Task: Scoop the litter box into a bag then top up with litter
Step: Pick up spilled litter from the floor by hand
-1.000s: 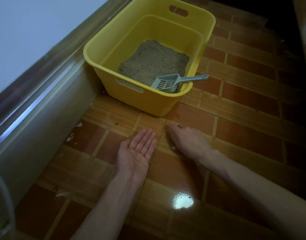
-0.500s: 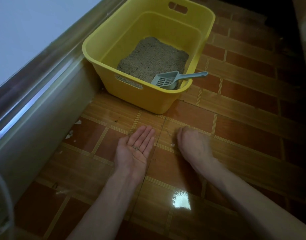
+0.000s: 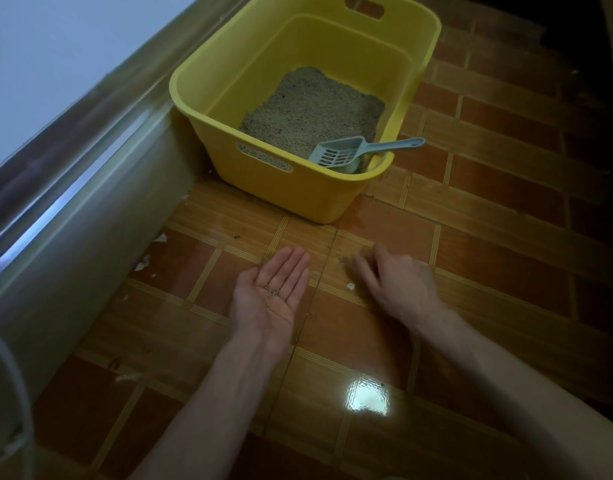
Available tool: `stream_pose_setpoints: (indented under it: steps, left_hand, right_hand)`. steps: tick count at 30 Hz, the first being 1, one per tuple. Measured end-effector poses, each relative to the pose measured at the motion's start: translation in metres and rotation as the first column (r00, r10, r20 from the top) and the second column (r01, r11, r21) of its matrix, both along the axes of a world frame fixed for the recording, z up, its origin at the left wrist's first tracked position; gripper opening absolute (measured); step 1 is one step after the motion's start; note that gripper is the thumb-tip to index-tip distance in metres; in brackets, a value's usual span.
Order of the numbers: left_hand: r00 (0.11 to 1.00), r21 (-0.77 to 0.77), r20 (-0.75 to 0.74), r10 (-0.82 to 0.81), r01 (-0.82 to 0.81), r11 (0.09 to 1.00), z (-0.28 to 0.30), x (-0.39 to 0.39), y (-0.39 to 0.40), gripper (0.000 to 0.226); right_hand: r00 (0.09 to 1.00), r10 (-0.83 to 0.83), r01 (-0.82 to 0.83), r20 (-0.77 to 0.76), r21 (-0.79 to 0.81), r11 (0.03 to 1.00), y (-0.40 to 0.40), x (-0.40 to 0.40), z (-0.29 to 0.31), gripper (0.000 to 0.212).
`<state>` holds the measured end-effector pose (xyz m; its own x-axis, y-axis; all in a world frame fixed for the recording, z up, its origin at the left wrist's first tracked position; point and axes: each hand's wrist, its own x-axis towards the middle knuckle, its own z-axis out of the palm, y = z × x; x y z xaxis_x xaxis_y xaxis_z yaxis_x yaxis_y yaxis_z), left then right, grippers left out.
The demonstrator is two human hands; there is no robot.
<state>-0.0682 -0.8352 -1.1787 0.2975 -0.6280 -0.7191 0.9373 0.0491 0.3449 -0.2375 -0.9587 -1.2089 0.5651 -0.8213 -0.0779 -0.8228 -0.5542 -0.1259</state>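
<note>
Dim overall, glare on the floor [image 3: 367, 396], right hand [image 3: 398, 285] seemingly motion-blurred.

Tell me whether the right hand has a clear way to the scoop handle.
Probably yes: the right hand holds nothing, and the scoop handle juts over the yellow box rim on that side, nothing between.

Both forearms bare, reaching forward low over the floor. Left hand [image 3: 272, 295] palm up, fingers straight and together, flat like a tray, a few small grains on the palm. Right hand [image 3: 396, 284] palm down, fingers loosely spread toward the left, motion-blurred, nothing held.
</note>
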Motion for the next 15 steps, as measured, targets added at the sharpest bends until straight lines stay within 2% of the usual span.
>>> stream_pose_setpoints:
  steps: [2, 4, 9, 15]
  left_hand:
    - [1.000, 0.002, 0.003, -0.009, 0.009, 1.000, 0.000, -0.002, 0.000, 0.050]
    - [1.000, 0.000, 0.004, -0.012, 0.012, 1.000, 0.001, -0.003, -0.001, 0.050]
    - [1.000, 0.007, 0.006, -0.006, 0.006, 1.000, -0.001, -0.002, -0.001, 0.051]
    - [1.000, 0.019, 0.014, -0.013, 0.013, 1.000, 0.001, -0.004, -0.002, 0.051]
  right_hand:
    - [0.992, 0.061, -0.069, -0.109, -0.071, 0.995, 0.006, 0.004, -0.001, 0.059]
    - [0.983, 0.110, -0.127, -0.145, -0.116, 0.985, 0.009, 0.012, -0.003, 0.066]
    - [0.978, 0.145, -0.166, -0.148, -0.135, 0.977, 0.005, 0.032, -0.011, 0.053]
    - [0.979, 0.082, -0.112, -0.187, -0.159, 0.981, 0.008, 0.041, -0.015, 0.043]
